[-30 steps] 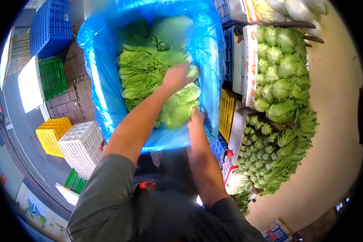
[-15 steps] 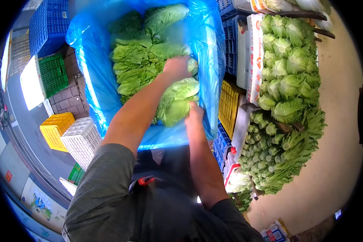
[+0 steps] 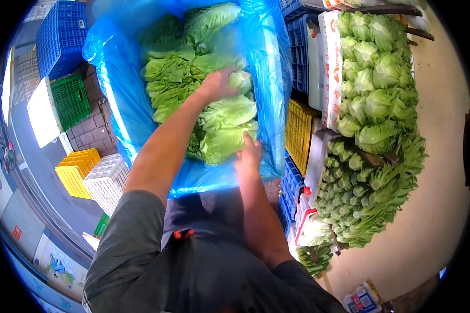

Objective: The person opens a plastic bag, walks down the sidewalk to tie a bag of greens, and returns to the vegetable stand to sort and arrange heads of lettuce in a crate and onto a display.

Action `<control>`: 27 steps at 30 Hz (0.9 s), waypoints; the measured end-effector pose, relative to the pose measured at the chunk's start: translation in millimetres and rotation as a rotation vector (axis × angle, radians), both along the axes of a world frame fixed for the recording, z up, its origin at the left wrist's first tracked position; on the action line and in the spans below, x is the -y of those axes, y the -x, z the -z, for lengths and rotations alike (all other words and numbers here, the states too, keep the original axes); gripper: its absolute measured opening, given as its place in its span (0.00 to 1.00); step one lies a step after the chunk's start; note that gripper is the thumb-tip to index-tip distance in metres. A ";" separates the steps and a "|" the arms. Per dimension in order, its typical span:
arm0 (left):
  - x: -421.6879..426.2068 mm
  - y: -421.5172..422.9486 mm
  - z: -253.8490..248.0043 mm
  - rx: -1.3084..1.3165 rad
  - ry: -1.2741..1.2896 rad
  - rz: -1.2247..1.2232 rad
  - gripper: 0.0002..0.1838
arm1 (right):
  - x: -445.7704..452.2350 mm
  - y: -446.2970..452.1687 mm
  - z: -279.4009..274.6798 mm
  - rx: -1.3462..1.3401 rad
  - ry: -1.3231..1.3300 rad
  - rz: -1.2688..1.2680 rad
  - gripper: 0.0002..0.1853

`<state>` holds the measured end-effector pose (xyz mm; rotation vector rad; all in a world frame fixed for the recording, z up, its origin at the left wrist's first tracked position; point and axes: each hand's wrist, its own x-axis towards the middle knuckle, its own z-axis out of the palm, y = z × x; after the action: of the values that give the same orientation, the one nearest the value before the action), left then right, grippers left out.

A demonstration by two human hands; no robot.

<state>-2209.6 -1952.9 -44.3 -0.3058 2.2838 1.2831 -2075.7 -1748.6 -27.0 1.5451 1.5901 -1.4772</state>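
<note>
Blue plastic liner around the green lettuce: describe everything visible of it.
The shiny, translucent blue plastic liner looks thin and is creased all round. It sits open in front of the person, its edges spread outward over what seems a rectangular container, mostly hidden. The picture's top edge cuts off its far end. Leafy green lettuce heads lie inside it. The right hand is at its near right part; contact is unclear.

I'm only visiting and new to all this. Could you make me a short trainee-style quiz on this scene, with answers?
1. What colour is the plastic liner around the lettuce?
2. True or false: the left hand and the right hand are both at the lettuce.
3. At the picture's left, which crate is beside the white crate? a) red b) yellow c) black

Key:
1. Blue.
2. True.
3. b, the yellow crate.
</note>
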 end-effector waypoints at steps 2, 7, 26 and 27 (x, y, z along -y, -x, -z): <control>2.4 6.0 6.9 0.030 -0.031 0.032 0.45 | 2.7 3.4 -8.6 -0.003 0.061 0.030 0.22; 16.5 9.8 -9.2 0.043 -0.018 0.061 0.44 | 21.7 -7.6 -40.5 -0.199 0.279 0.086 0.22; 73.3 -108.3 -142.8 -0.279 -0.468 -1.064 0.33 | 59.3 56.4 -158.4 -0.719 -0.084 -0.838 0.39; 77.2 -109.2 -139.5 -0.289 -0.447 -1.117 0.33 | 66.1 78.6 -162.7 -0.716 -0.023 -0.890 0.40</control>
<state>-2100.4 -2030.1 95.2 -1.4259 1.9248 2.4258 -2154.4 -1814.7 135.7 0.1381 2.2392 -1.4863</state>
